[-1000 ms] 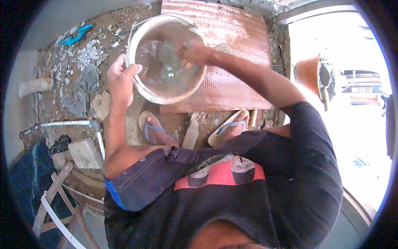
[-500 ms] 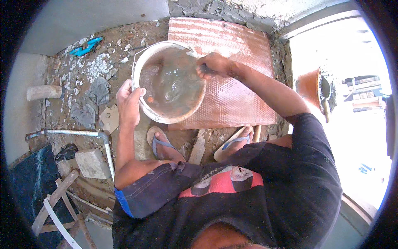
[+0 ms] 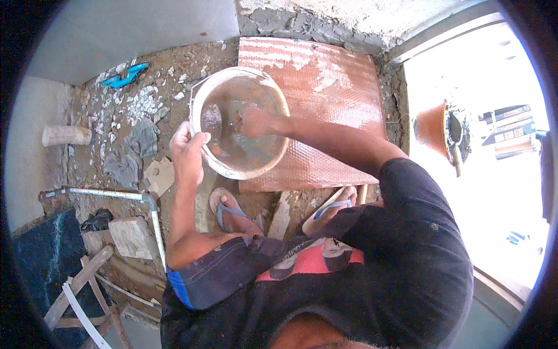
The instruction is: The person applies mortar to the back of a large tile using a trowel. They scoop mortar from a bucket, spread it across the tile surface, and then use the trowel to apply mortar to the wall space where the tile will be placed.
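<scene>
A round white bucket [image 3: 243, 173] stands at the near left edge of a reddish-brown textured sheet, partly filled with murky grey-brown water [image 3: 256, 152]. My left hand [image 3: 188, 154] grips its left rim, thumb over the edge and fingers outside. Inside the bucket, my right hand [image 3: 257, 122] is closed, low at the water near the middle. Something small and greyish shows by its fingertips, too unclear to name. A small orange spot shows in the water near the left wall. The wire handle [image 3: 192, 96] rests against the bucket's left side.
The reddish-brown sheet [image 3: 337, 87] lies on rubble-strewn ground. A turquoise plastic piece [image 3: 125, 75], grey rags [image 3: 141, 138] and a white pipe [image 3: 107, 193] lie left. Wooden pieces [image 3: 81, 285] stand lower left. Beyond the doorway at right sits an orange-brown tub [image 3: 431, 132].
My right hand has moved left and down from the bucket's right rim into its middle, at the water. My left hand keeps its grip on the rim.
</scene>
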Demonstrator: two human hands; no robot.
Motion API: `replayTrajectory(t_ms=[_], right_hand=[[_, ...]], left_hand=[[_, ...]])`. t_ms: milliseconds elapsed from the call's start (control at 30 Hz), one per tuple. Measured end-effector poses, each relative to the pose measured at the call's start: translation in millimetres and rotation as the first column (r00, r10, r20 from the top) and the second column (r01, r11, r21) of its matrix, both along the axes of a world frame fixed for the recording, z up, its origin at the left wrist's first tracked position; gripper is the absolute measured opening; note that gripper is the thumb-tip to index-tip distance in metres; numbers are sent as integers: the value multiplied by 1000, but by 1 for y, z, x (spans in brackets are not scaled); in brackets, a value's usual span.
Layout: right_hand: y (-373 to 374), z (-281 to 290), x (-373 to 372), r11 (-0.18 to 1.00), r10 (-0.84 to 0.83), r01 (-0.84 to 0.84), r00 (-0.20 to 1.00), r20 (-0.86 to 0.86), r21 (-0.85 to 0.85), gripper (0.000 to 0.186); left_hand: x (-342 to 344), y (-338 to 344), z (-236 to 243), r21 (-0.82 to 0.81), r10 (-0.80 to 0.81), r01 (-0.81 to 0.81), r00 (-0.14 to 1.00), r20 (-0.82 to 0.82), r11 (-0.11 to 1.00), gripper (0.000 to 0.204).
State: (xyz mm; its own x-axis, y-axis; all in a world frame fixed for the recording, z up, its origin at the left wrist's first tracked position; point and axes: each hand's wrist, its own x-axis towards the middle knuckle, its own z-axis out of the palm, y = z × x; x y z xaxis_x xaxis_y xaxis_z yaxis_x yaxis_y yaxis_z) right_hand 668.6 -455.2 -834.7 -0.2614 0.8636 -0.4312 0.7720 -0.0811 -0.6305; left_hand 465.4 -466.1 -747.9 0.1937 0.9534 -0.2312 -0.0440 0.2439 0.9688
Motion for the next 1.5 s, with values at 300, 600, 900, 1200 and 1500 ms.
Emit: replayTrajectory(t_ms=[300,600,900,1200,1500], right_hand=[[-10,1,31,834,-457,31,600,-657,-551,32],[88,4,85,917,-367,396,805,-466,-38,35],[95,23,58,981,-128,177,893,-432,74,25],[29,-68,-9,988,156,-156,988,20,-9,22],[42,28,58,829,-514,246,688,-512,-502,24]], left_hand=[[-14,-2,-9,-32,-13,14,999,53,999,9],[-29,10,-3,37,159,-156,985,-63,987,8],[-43,10,-4,-15,240,-240,971,13,971,9],[-13,4,3,-10,29,-28,998,49,1000,9],[-30,5,-8,-12,45,-44,997,59,999,7]])
